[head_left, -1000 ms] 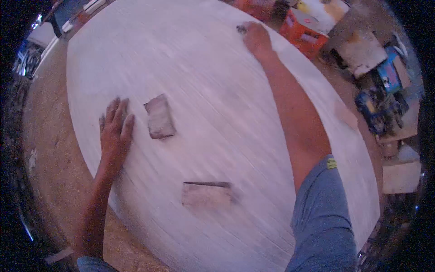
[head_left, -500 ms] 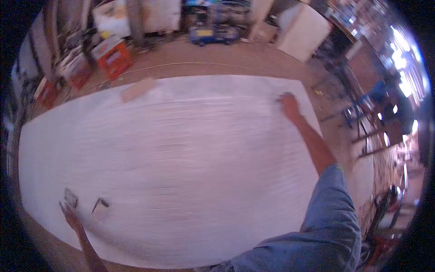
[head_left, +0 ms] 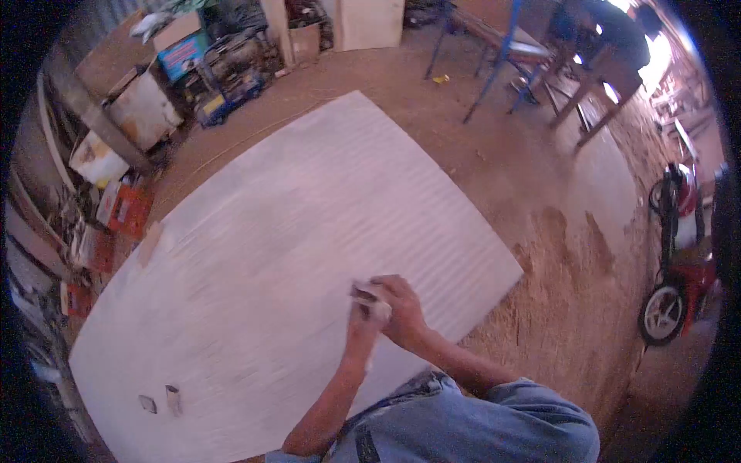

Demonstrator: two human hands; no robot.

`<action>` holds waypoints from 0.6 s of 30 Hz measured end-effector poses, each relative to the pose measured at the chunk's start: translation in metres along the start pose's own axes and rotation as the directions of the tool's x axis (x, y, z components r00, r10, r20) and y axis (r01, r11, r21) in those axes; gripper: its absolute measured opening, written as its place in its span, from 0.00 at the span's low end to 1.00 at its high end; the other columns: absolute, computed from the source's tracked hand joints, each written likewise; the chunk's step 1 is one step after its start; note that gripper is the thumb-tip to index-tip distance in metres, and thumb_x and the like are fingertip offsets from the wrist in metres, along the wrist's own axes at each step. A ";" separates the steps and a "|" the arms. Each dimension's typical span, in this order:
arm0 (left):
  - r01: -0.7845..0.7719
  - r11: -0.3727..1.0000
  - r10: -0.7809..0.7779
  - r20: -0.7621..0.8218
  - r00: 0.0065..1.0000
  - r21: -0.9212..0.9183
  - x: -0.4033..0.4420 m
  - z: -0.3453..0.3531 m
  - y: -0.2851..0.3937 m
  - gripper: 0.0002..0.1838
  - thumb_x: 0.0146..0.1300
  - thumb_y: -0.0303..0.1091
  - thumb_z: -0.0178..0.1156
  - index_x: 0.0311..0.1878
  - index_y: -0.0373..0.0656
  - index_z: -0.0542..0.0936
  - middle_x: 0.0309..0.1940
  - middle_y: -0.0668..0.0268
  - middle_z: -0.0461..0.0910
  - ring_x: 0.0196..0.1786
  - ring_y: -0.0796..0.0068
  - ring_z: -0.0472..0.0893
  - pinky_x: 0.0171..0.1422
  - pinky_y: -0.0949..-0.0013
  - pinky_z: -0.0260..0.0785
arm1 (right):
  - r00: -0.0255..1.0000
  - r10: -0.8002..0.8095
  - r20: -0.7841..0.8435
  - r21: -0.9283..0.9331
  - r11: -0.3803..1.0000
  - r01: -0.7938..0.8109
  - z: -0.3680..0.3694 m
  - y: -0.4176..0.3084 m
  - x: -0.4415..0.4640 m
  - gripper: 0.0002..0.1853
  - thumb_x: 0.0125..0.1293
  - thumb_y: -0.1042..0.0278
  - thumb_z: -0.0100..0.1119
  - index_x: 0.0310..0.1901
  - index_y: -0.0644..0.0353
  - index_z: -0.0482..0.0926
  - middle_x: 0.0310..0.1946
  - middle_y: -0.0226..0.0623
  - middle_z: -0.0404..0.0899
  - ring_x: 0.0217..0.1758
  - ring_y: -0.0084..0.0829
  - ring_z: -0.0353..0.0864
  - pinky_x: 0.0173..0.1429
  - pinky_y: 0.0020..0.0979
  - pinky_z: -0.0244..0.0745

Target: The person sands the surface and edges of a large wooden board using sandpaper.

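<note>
A large white panel (head_left: 255,231) with faint streaks lies in front of me. My left hand (head_left: 361,326) and my right hand (head_left: 400,310) meet above its near right part. Both are closed about a small whitish piece (head_left: 379,310) with a dark edge; blur and fingers hide its kind. On the panel's near left part rest a small dark-edged flat square (head_left: 147,403) and, beside it, a small curled piece (head_left: 173,399) with a dark end. Neither hand touches those two.
A tan flat scrap (head_left: 150,243) lies at the panel's left edge. Red crates (head_left: 129,210) and a blue machine (head_left: 224,100) stand beyond. At the back right is a blue-framed stand (head_left: 505,46), with a person (head_left: 617,38) behind it. A red motorcycle (head_left: 679,278) is at right.
My view has turned right. My right hand has come back from the panel's far right corner, and my left hand has left the small pieces; both now meet near my body.
</note>
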State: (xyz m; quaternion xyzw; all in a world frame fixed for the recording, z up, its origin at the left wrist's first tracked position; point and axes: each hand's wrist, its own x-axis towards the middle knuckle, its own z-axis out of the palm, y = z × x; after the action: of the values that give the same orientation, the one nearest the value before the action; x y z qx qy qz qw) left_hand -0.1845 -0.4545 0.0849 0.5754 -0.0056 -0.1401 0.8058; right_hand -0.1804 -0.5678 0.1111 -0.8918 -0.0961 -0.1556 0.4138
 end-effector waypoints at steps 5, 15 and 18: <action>0.209 0.928 -0.174 -0.138 0.975 0.309 -0.015 -0.002 0.009 0.15 0.68 0.39 0.53 0.51 0.38 0.75 0.29 0.69 0.77 0.29 0.81 0.73 0.36 0.74 0.68 | 0.970 0.011 0.243 0.010 1.000 -0.014 -0.063 0.062 -0.068 0.22 0.55 0.69 0.62 0.54 0.54 0.75 0.61 0.42 0.67 0.66 0.43 0.63 0.69 0.39 0.58; -0.634 0.212 0.266 0.580 0.770 0.744 0.011 0.138 -0.096 0.11 0.54 0.30 0.58 0.41 0.37 0.77 0.36 0.51 0.78 0.42 0.52 0.78 0.47 0.55 0.69 | 0.752 0.259 -0.606 -0.034 0.936 -0.350 -0.163 0.299 -0.105 0.19 0.67 0.54 0.49 0.48 0.60 0.78 0.42 0.44 0.82 0.46 0.38 0.80 0.52 0.36 0.70; -0.710 0.104 0.322 0.652 0.686 0.696 0.011 0.134 -0.122 0.12 0.51 0.28 0.58 0.40 0.38 0.78 0.35 0.51 0.76 0.43 0.50 0.76 0.47 0.53 0.69 | 0.728 0.514 -0.453 -0.033 0.807 -0.590 -0.162 0.263 -0.092 0.19 0.67 0.52 0.48 0.47 0.58 0.79 0.41 0.47 0.81 0.46 0.42 0.80 0.51 0.37 0.70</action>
State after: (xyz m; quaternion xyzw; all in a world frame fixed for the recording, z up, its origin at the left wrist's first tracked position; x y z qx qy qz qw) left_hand -0.2240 -0.6179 0.0150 0.8462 -0.4268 0.0912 0.3057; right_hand -0.2190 -0.8644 -0.0095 -0.8565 0.2804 -0.2223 0.3720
